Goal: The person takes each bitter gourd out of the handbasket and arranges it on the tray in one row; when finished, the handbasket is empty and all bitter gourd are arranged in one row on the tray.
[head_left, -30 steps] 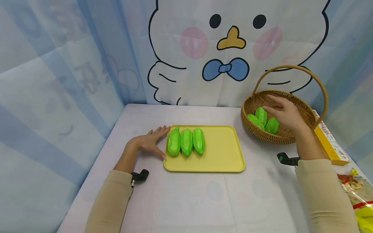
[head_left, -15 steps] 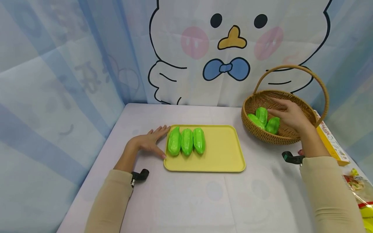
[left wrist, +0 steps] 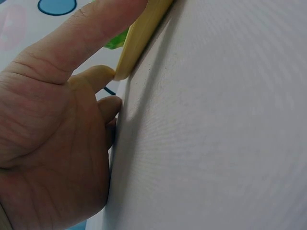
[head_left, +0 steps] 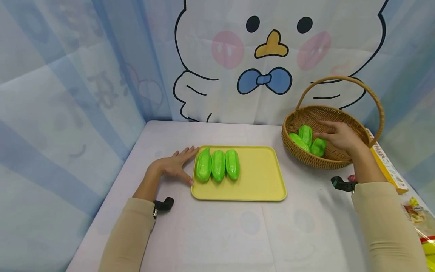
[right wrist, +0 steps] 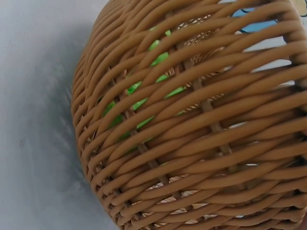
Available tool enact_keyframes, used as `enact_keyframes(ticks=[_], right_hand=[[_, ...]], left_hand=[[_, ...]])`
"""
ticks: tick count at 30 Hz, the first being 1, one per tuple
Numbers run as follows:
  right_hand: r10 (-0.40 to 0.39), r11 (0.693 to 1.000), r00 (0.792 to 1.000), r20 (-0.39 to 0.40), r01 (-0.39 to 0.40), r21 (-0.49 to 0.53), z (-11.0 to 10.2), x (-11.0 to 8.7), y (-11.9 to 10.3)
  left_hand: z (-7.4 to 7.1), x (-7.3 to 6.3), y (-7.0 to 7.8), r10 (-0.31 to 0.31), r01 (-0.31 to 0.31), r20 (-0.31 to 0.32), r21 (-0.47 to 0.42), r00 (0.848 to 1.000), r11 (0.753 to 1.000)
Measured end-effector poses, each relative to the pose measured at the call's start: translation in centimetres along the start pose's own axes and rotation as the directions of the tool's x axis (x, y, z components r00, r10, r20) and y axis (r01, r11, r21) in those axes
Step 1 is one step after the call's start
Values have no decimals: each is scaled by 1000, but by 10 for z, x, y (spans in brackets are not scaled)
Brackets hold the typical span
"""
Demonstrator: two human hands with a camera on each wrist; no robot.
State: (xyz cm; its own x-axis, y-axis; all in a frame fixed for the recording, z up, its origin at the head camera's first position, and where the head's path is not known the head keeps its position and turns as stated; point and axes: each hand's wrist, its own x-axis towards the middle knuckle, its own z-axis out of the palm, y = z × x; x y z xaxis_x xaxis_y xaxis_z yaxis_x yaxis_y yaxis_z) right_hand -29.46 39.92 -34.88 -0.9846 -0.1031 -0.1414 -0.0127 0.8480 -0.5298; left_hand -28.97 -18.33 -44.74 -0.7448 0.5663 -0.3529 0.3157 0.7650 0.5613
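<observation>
My left hand (head_left: 174, 166) rests beside a yellow tray (head_left: 261, 173), fingers spread, with the thumb and index fingertip at its left edge. In the left wrist view the thumb overlaps the tray's side (left wrist: 139, 40). Three glossy green toy vegetables, shaped like stubby cucumbers (head_left: 218, 165), lie side by side on the tray's left half. My right hand (head_left: 341, 136) reaches into a brown wicker basket (head_left: 316, 163), fingers extended over several more green toy vegetables (head_left: 306, 135). Its thumb comes close to the rightmost one (head_left: 318, 147). In the right wrist view the basket's woven wall (right wrist: 192, 124) hides the hand.
The basket's tall arched handle (head_left: 378, 109) rises above the right hand. Right of the basket lies a yellow and white box (head_left: 391, 170), with a clear printed bag (head_left: 423, 226) nearer the front. A patterned curtain (head_left: 265, 105) hangs behind the white table (head_left: 221, 234).
My right hand has shifted slightly right and lower inside the basket, closer to the rightmost green vegetable. The left hand, the tray and its vegetables stay put.
</observation>
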Motion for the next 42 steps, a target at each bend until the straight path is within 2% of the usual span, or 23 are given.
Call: enact_keyframes(ticks=[16, 29, 39, 42], right_hand=[[35, 999, 994, 102, -31, -37, -4, 1, 8], [14, 991, 981, 194, 12, -134, 4, 10, 15], [38, 995, 972, 231, -15, -102, 9, 14, 14], [45, 997, 967, 250, -30, -66, 9, 13, 14]], left_hand=[[-1, -1, 2, -6, 6, -3, -11, 1000, 1000], [0, 0, 0, 3, -3, -10, -4, 1000, 1000], [0, -1, 1, 3, -3, -9, 1, 1000, 1000], [-1, -1, 1, 4, -4, -5, 1, 1000, 1000]])
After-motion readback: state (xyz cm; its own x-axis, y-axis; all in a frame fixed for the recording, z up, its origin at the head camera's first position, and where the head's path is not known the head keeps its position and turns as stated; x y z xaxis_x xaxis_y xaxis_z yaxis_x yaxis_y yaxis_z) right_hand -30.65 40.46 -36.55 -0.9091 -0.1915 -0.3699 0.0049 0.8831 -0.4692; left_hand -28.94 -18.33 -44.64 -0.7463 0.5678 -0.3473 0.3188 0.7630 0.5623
